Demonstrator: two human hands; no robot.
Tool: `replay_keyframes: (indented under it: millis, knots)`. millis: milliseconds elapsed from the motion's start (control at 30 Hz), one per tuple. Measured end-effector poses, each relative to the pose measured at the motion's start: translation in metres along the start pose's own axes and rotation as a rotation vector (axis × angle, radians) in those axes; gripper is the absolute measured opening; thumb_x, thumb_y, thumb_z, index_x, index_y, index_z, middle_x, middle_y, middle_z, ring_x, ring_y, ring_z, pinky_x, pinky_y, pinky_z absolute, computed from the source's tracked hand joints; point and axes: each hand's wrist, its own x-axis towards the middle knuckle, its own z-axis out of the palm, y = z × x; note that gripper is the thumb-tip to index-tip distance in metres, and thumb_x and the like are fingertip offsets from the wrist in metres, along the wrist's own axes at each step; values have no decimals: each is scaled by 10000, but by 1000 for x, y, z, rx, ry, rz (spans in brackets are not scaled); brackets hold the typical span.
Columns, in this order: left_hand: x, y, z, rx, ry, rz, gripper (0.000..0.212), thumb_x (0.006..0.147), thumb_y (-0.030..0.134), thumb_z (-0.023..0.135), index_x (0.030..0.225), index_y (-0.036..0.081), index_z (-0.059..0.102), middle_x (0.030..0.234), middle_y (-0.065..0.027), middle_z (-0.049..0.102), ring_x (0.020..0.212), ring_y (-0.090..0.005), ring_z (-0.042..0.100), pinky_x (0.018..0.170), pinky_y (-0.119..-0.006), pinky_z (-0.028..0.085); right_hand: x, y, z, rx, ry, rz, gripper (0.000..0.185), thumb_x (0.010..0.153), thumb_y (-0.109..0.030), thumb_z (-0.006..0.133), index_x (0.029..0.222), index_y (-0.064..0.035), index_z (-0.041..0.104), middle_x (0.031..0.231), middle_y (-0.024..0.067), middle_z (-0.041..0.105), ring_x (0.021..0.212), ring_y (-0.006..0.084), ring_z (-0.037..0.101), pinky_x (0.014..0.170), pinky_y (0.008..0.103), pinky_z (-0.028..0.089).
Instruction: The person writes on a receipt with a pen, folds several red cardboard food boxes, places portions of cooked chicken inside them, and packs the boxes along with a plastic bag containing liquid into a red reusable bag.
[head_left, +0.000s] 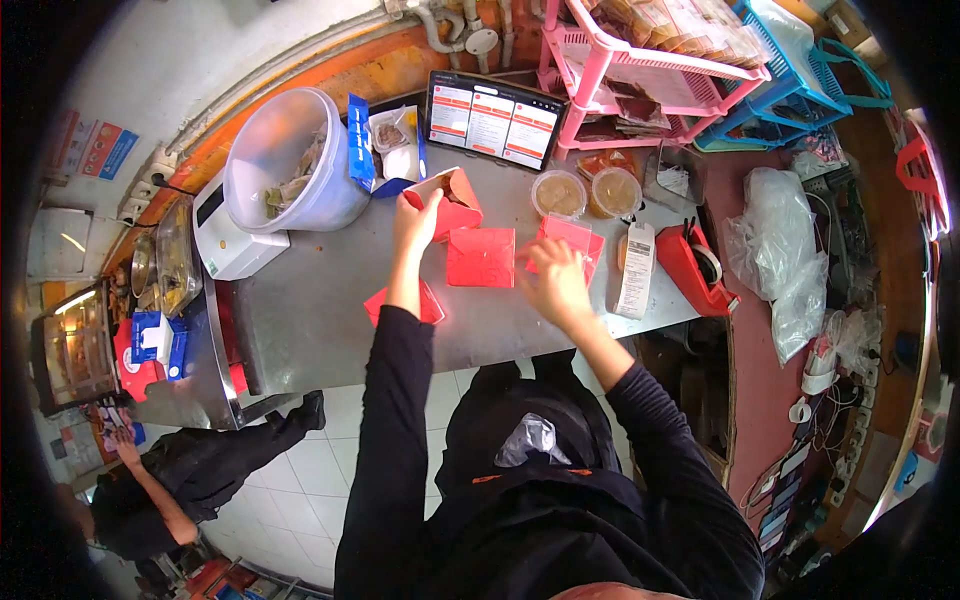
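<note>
My left hand (416, 225) grips an open red paperboard box (459, 204), tilted above the steel worktop, its mouth facing the back. A closed red box (481, 258) sits between my hands. My right hand (561, 279) is over another red box (594, 247), which has clear plastic film on or around it. Its fingers are bent and slightly blurred; whether they hold the film is hidden. Partly behind my left forearm lies one more red box (430, 303). Two clear lidded cups (559, 195) of brownish contents stand beyond my right hand, with a long printed receipt (635, 271) to their front.
A red tape dispenser (694, 270) stands at the worktop's (322, 315) right end. Behind are a tablet (495, 120), a blue box (386, 150) and a large plastic tub (296, 161). A pink rack (600, 82) rises back right. Another person (187, 472) is at the left.
</note>
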Motion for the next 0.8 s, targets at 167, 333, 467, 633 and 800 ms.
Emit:
replay_keyframes:
  millis: [167,333,467,633,800]
  knots:
    - [22,-26,10,168,-23,-207,363,782,283,466,858,-49,592,853,-259,597,831,-393,583,733,-462,457,2,-23,55,-215,-114,-229,659,641,-251,686,1220,-118,401,1273,140,361,1200,284,324,978,500,242]
    - [20,-29,-22,-734,-271,-155,238,772,176,576,942,14,614,795,-66,634,632,-93,533,526,-303,448,39,-34,61,-485,-320,-172,878,564,-519,703,1252,-93,361,1166,97,437,1146,258,368,1021,547,132]
    - [2,-9,-62,-186,-66,-115,222,778,175,534,835,-30,597,834,-211,611,753,-288,603,628,-388,468,62,-29,35,-627,-289,52,994,553,-721,572,1237,-38,340,1129,128,450,1143,279,377,991,499,212]
    - [-19,-26,-102,-21,125,15,275,866,129,435,848,-123,546,753,-284,578,666,-376,611,520,-424,495,97,-8,74,-573,-14,-54,957,580,-609,646,1274,-45,306,1166,175,436,1122,319,408,972,457,270]
    - [-49,28,-145,-297,-98,148,269,859,143,412,758,-75,532,626,-247,554,546,-309,599,467,-380,470,107,15,73,743,-333,86,534,882,-386,430,1297,-64,336,1334,115,340,1228,254,318,1002,428,234]
